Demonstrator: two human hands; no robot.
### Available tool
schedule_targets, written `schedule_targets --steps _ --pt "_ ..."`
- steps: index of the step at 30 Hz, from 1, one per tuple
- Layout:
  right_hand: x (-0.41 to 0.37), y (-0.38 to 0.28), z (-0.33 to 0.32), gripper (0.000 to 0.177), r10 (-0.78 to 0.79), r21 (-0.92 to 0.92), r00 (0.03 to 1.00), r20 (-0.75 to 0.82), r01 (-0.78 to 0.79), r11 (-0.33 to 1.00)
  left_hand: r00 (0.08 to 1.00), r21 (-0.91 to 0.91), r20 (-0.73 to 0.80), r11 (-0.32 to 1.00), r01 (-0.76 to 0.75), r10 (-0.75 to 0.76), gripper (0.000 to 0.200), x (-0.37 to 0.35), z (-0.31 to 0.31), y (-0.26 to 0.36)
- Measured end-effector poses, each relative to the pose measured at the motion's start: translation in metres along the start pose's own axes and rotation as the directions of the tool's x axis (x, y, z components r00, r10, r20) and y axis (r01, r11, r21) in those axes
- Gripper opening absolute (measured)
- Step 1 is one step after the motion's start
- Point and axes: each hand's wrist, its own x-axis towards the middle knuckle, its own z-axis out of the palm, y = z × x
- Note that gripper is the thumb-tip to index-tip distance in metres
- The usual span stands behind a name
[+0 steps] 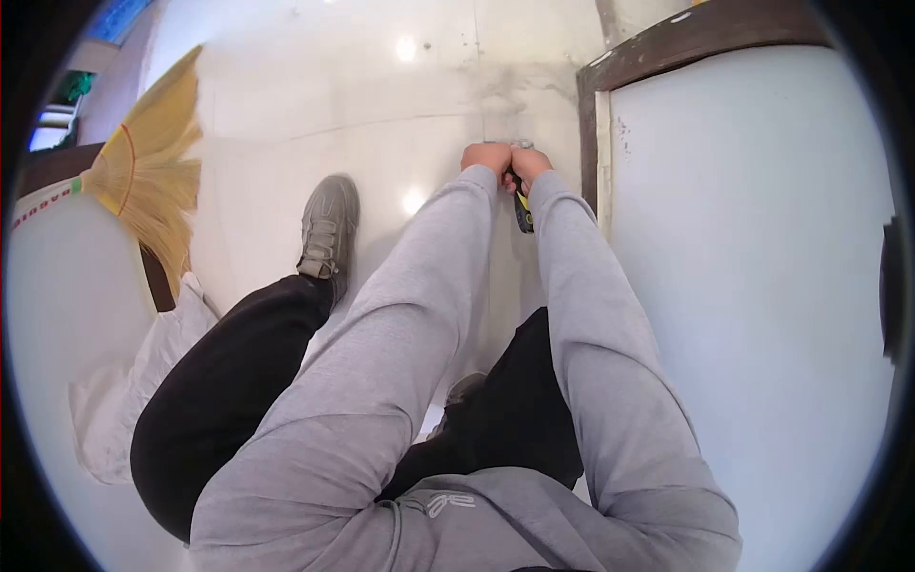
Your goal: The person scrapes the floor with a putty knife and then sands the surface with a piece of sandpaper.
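Both of my arms reach forward, and my hands meet close to the floor. My right hand (532,164) is closed around a tool with a black-and-yellow handle (524,212), whose end sticks out back toward me below the wrist. Pressed up against it, my left hand (487,156) is closed too, and its fingers are mostly hidden. A small greyish piece (521,144) shows just beyond the knuckles; I cannot make out what it is. The tool's front end is hidden by my hands.
A white door panel (743,238) with a dark brown frame (587,124) stands close on the right. On the left are a straw broom (157,157) and a white plastic bag (119,400). My grey shoe (330,229) rests on the glossy light floor (381,124).
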Motion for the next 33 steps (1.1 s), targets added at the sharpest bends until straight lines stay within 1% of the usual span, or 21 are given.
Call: schedule_targets --steps 1,3,4,6,8,10,12,13,14,16,18,19,21,22,24,26,28,30,31,32,33 --pt "-0.007 -0.004 -0.002 0.038 -0.025 0.01 1.0 0.006 0.025 1.0 1.0 0.007 0.0 1.0 -0.027 0.027 0.032 0.0 -0.003 0.0" --pt "-0.024 -0.006 -0.006 0.031 -0.088 0.048 0.993 0.074 0.085 0.995 0.98 -0.123 0.18 0.986 0.114 -0.091 0.037 -0.005 -0.018 0.005" --pt "-0.033 -0.005 -0.012 0.031 -0.095 0.064 0.992 0.088 0.09 0.994 0.983 -0.111 0.166 0.989 0.102 -0.083 0.037 -0.018 -0.036 0.017" --pt "-0.055 0.001 -0.033 0.029 -0.061 0.239 0.985 0.162 0.021 0.971 0.995 0.316 0.099 0.948 -0.043 0.012 0.046 -0.048 -0.086 0.051" --pt "-0.071 0.014 -0.051 0.028 -0.114 0.255 0.985 0.126 0.079 0.964 0.992 0.555 0.008 0.825 -0.109 0.126 0.047 -0.067 -0.137 0.096" --pt "-0.083 0.031 -0.064 0.027 -0.163 0.272 0.983 0.084 0.135 0.953 0.966 0.682 -0.041 0.714 -0.159 0.254 0.053 -0.1 -0.185 0.145" --pt "-0.091 0.041 -0.071 0.024 -0.174 0.147 0.983 -0.066 0.182 0.972 0.887 0.819 -0.034 0.521 -0.239 0.461 0.049 -0.155 -0.225 0.195" --pt "-0.095 0.044 -0.071 0.023 -0.283 0.121 0.955 -0.091 0.293 0.948 0.841 0.883 -0.025 0.407 -0.235 0.541 0.048 -0.185 -0.245 0.219" --pt "-0.095 0.039 -0.068 0.023 -0.29 0.133 0.953 -0.082 0.299 0.945 0.758 0.936 -0.014 0.275 -0.219 0.652 0.041 -0.226 -0.252 0.235" --pt "-0.098 0.034 -0.057 0.023 -0.446 -0.043 0.872 -0.203 0.447 0.894 0.536 0.96 0.248 -0.129 -0.25 0.807 0.037 -0.255 -0.305 0.273" --pt "-0.091 0.031 -0.052 0.025 -0.48 -0.112 0.854 -0.201 0.467 0.877 0.399 0.932 0.361 -0.327 -0.154 0.843 0.037 -0.302 -0.325 0.283" --pt "-0.087 0.034 -0.052 0.028 -0.516 -0.188 0.832 -0.204 0.484 0.854 0.408 0.932 0.362 -0.332 -0.145 0.838 0.037 -0.328 -0.32 0.275" --pt "-0.081 0.033 -0.051 0.03 -0.539 -0.254 0.817 -0.204 0.488 0.835 0.524 0.95 0.278 -0.31 -0.029 0.805 0.039 -0.366 -0.304 0.259" --pt "-0.079 0.03 -0.051 0.038 -0.552 -0.303 0.811 -0.195 0.485 0.82 0.532 0.946 0.286 -0.322 -0.028 0.797 0.039 -0.367 -0.303 0.247" --pt "-0.081 0.032 -0.052 0.045 -0.547 -0.347 0.813 -0.2 0.463 0.816 0.553 0.953 0.176 -0.282 0.111 0.814 0.038 -0.349 -0.307 0.218" --pt "-0.099 0.024 -0.051 0.048 -0.521 -0.379 0.818 -0.243 0.414 0.828 0.683 0.966 0.237 -0.245 -0.087 0.691 0.039 -0.306 -0.332 0.194" --pt "-0.111 0.02 -0.052 0.051 -0.453 -0.413 0.846 -0.281 0.319 0.853 0.728 0.959 0.282 -0.188 -0.21 0.625 0.04 -0.253 -0.351 0.166" --pt "-0.074 0.025 -0.064 0.054 -0.626 -0.689 0.737 -0.254 0.316 0.652 0.746 0.949 0.292 -0.087 -0.302 0.598 0.046 -0.182 -0.368 0.138" --pt "-0.069 0.027 -0.07 0.05 -0.678 -0.739 0.702 -0.22 0.333 0.585 0.826 0.969 0.241 -0.077 -0.235 0.51 0.06 -0.154 -0.364 0.129" --pt "-0.069 0.03 -0.076 0.046 -0.72 -0.785 0.67 -0.182 0.342 0.517 0.844 0.966 0.253 -0.077 -0.246 0.473 0.06 -0.127 -0.364 0.12" --pt "-0.09 0.032 -0.076 0.046 -0.691 -0.787 0.695 -0.2 0.306 0.536 0.806 0.949 0.297 -0.065 -0.309 0.511 0.072 -0.096 -0.37 0.11"
